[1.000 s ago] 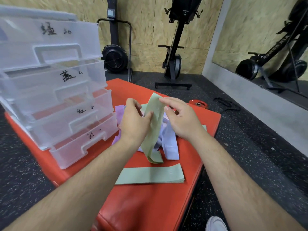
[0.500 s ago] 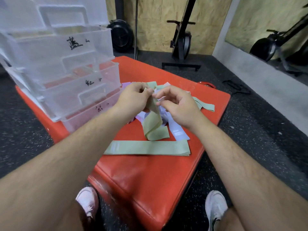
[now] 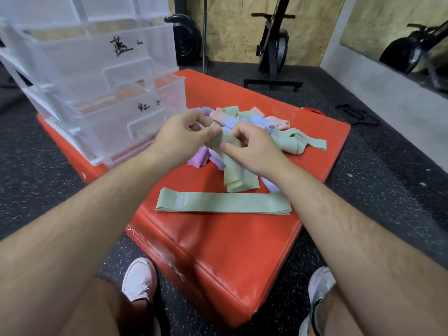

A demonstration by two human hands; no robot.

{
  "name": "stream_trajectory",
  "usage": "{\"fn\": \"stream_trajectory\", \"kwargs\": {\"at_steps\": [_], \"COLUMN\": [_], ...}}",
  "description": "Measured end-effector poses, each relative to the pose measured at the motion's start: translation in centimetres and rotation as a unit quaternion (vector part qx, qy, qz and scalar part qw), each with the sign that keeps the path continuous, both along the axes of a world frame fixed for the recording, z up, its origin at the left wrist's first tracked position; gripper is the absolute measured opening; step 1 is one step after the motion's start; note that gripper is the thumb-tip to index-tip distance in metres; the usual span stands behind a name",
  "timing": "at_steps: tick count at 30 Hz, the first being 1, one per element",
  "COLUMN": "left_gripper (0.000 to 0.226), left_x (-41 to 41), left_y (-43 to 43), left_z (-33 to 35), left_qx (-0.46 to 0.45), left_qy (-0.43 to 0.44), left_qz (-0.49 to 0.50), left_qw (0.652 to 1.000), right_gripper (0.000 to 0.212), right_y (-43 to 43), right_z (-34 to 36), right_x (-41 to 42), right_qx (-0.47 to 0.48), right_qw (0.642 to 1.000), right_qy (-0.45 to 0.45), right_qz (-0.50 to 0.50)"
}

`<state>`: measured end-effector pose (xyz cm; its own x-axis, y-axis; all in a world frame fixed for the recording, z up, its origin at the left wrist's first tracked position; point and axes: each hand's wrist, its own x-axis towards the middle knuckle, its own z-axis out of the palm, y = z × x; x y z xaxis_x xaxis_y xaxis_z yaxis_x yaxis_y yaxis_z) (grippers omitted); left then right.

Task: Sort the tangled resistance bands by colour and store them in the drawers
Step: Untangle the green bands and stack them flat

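Observation:
Both hands hold one green band [image 3: 232, 171] over a tangled pile of bands [image 3: 252, 120] in pink, blue, purple and green on the red padded box [image 3: 242, 243]. My left hand [image 3: 184, 138] pinches the band's top end. My right hand [image 3: 252, 147] grips it just to the right, thumb on the strip. The band's lower end hangs curled onto the box. A flat stack of green bands [image 3: 223, 202] lies in front of the pile. Clear plastic drawers [image 3: 101, 76] with handwritten labels stand at the left on the box.
Another green band [image 3: 299, 143] trails to the right of the pile. Black speckled floor surrounds the box, with my two shoes [image 3: 139, 278] below. Exercise machines [image 3: 274, 44] stand by the plywood wall behind. A mirror [image 3: 400, 32] lines the right wall.
The view has tilted down and the hands have lowered toward the pile. The green band, held up high a second ago, now droops with its end curled on the box.

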<state>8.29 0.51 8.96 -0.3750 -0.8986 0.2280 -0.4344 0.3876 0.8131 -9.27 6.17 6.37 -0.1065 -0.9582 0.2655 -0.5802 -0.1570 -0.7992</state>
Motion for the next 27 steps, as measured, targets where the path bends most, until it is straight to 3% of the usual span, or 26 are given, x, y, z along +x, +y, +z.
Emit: {"fn": "stream_trajectory", "kwargs": {"at_steps": [3,4,7,8,10,11,13,19,23,27], "left_gripper": [0.057,0.055,0.009,0.013,0.030,0.034,0.035,0.012,0.016,0.016], "left_x": [0.3,0.2,0.3,0.5,0.8,0.9,1.2,1.9,2.3,3.4], "left_y": [0.5,0.8,0.8,0.5,0.1,0.2,0.2,0.2,-0.3,-1.3], "left_z": [0.4,0.5,0.2,0.0,-0.1,0.1,0.1,-0.3,-0.5,-0.2], "left_qx": [0.137,0.180,0.129,0.107,0.085,0.081,0.083,0.076,0.050,0.085], "left_qy": [0.067,0.092,0.103,0.106,0.104,0.100,0.090,0.071,0.072,0.093], "left_qz": [-0.007,-0.032,-0.051,-0.047,-0.054,-0.062,-0.078,-0.058,-0.033,0.009], "left_qw": [0.988,0.979,0.985,0.987,0.990,0.990,0.989,0.993,0.996,0.992], "right_gripper": [0.022,0.019,0.021,0.027,0.048,0.057,0.058,0.005,0.013,0.020], "right_y": [0.2,0.2,0.0,-0.1,-0.3,-0.4,-0.4,-0.8,-0.5,-0.1], "right_z": [0.3,0.3,-0.2,-0.3,-0.1,0.0,0.4,0.2,0.3,0.4], "right_x": [0.8,1.0,1.5,1.6,1.9,1.9,1.7,1.6,1.2,-0.6], "right_qx": [-0.081,-0.104,-0.114,-0.091,-0.006,0.032,0.086,0.052,0.080,0.101], "right_qw": [0.992,0.987,0.979,0.987,0.997,0.984,0.968,0.986,0.992,0.990], "right_qy": [0.087,0.117,0.168,0.131,-0.060,-0.158,-0.225,-0.129,-0.042,0.072], "right_qz": [-0.033,-0.031,-0.015,-0.001,0.052,0.071,0.076,0.087,0.085,0.065]}}
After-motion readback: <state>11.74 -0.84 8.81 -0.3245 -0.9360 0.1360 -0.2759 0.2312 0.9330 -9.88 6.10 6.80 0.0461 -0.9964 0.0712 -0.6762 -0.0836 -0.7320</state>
